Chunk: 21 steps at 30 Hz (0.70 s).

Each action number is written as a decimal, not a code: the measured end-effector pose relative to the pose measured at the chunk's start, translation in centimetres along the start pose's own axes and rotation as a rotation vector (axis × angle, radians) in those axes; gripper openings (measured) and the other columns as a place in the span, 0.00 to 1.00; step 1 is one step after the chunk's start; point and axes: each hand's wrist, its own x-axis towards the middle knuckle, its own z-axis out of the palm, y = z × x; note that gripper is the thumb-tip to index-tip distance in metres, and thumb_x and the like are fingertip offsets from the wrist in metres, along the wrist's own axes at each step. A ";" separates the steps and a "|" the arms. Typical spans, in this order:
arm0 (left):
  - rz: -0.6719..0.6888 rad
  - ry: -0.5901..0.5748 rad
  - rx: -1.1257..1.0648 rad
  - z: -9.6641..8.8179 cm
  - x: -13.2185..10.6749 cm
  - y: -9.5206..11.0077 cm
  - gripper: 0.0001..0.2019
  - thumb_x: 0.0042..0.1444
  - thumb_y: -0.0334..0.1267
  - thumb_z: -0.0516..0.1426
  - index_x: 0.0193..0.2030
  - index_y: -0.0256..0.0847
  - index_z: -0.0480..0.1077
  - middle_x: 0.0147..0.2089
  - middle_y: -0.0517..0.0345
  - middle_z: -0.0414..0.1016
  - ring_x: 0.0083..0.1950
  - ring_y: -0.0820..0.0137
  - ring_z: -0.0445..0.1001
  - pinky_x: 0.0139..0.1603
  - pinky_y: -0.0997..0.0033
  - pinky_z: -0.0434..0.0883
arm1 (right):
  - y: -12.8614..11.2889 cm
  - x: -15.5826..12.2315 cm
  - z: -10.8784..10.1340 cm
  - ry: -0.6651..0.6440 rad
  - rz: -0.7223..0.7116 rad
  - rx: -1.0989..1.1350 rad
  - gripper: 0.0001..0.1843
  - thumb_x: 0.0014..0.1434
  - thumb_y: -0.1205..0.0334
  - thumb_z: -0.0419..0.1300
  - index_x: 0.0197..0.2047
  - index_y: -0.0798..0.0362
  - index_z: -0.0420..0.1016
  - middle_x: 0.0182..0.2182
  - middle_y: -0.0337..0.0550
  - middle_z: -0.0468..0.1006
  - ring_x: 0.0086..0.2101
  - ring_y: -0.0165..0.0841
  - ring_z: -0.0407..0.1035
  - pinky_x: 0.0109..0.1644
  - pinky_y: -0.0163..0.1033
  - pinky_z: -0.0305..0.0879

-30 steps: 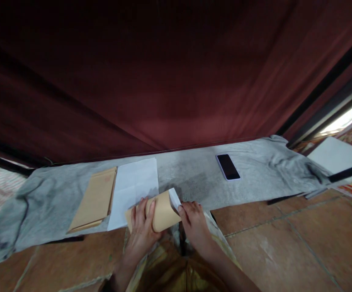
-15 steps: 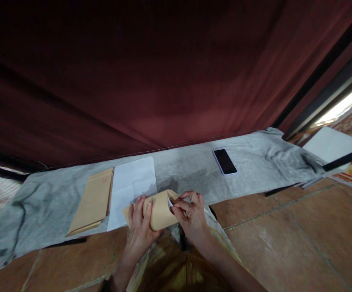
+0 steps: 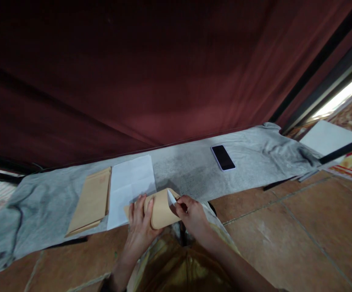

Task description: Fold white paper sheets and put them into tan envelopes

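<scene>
My left hand [image 3: 141,221] grips a brown envelope [image 3: 160,209] from the left side, fingers curled over its top. At the envelope's open right end, my right hand [image 3: 191,215] pinches a folded white paper [image 3: 171,197] whose corner sticks out of the mouth. Both hands are at the near edge of a grey cloth [image 3: 188,170] laid over a low surface. Just left of the envelope lies an unfolded white sheet [image 3: 130,186]. Beyond that sheet rests a stack of brown envelopes [image 3: 92,200].
A black phone [image 3: 223,157] lies face up on the cloth to the right. A dark red curtain [image 3: 151,73] hangs behind. Terracotta floor tiles [image 3: 300,231] run along the near side. A white board [image 3: 326,138] sits at the far right.
The white paper has gone deeper into the envelope, with less of it showing. My right hand's fingers shifted from pushing its edge to pinching at the envelope mouth. The view drifted slightly.
</scene>
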 end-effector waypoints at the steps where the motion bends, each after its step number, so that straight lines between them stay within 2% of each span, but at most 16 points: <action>1: 0.002 0.002 0.001 0.1 0.0 -0.1 0.50 0.55 0.44 0.66 0.76 0.38 0.40 0.71 0.25 0.53 0.75 0.37 0.53 0.70 0.31 0.55 | 0.1 0.0 0.0 0.002 0.008 -0.003 0.09 0.62 0.62 0.57 0.33 0.48 0.77 0.30 0.39 0.80 0.30 0.32 0.73 0.36 0.35 0.62; 7: 0.001 -0.003 -0.017 0.1 -0.1 -0.1 0.49 0.56 0.45 0.66 0.76 0.39 0.42 0.73 0.26 0.53 0.76 0.38 0.52 0.71 0.32 0.53 | 0.8 0.0 0.2 0.042 0.013 0.057 0.08 0.60 0.66 0.56 0.41 0.46 0.75 0.32 0.37 0.81 0.32 0.33 0.75 0.36 0.34 0.63; 12: 0.007 -0.056 -0.023 -0.4 0.0 -0.5 0.50 0.55 0.44 0.66 0.77 0.40 0.43 0.74 0.27 0.51 0.77 0.39 0.50 0.72 0.31 0.52 | 1.4 0.1 0.6 0.101 0.073 0.153 0.28 0.56 0.65 0.60 0.61 0.47 0.68 0.36 0.38 0.82 0.32 0.34 0.76 0.37 0.35 0.67; 14: 0.031 -0.075 -0.019 -0.7 0.2 -0.9 0.49 0.56 0.42 0.66 0.77 0.41 0.43 0.75 0.27 0.50 0.77 0.39 0.49 0.72 0.31 0.51 | 1.9 0.3 0.7 0.058 0.074 0.202 0.24 0.55 0.65 0.59 0.56 0.47 0.73 0.33 0.37 0.82 0.30 0.33 0.74 0.35 0.34 0.66; 16: 0.057 -0.099 -0.017 -1.0 0.4 -1.5 0.48 0.57 0.38 0.65 0.78 0.44 0.42 0.77 0.30 0.47 0.78 0.41 0.47 0.73 0.31 0.49 | 2.4 0.7 0.8 -0.019 0.097 0.272 0.12 0.55 0.63 0.58 0.42 0.48 0.78 0.28 0.35 0.79 0.27 0.31 0.71 0.31 0.33 0.63; 18: 0.061 -0.109 -0.013 -1.2 0.8 -2.0 0.48 0.57 0.35 0.64 0.78 0.46 0.41 0.78 0.32 0.44 0.79 0.41 0.44 0.73 0.30 0.47 | 2.9 1.0 1.0 -0.072 0.152 0.390 0.06 0.54 0.61 0.58 0.30 0.49 0.76 0.23 0.34 0.76 0.25 0.29 0.68 0.29 0.32 0.61; 21: -0.024 -0.043 0.005 -1.3 1.7 -2.0 0.47 0.59 0.34 0.62 0.78 0.49 0.39 0.80 0.36 0.38 0.79 0.42 0.41 0.73 0.28 0.45 | 3.1 1.5 1.5 -0.046 0.264 0.681 0.05 0.50 0.58 0.61 0.28 0.49 0.74 0.24 0.33 0.76 0.25 0.29 0.68 0.30 0.32 0.63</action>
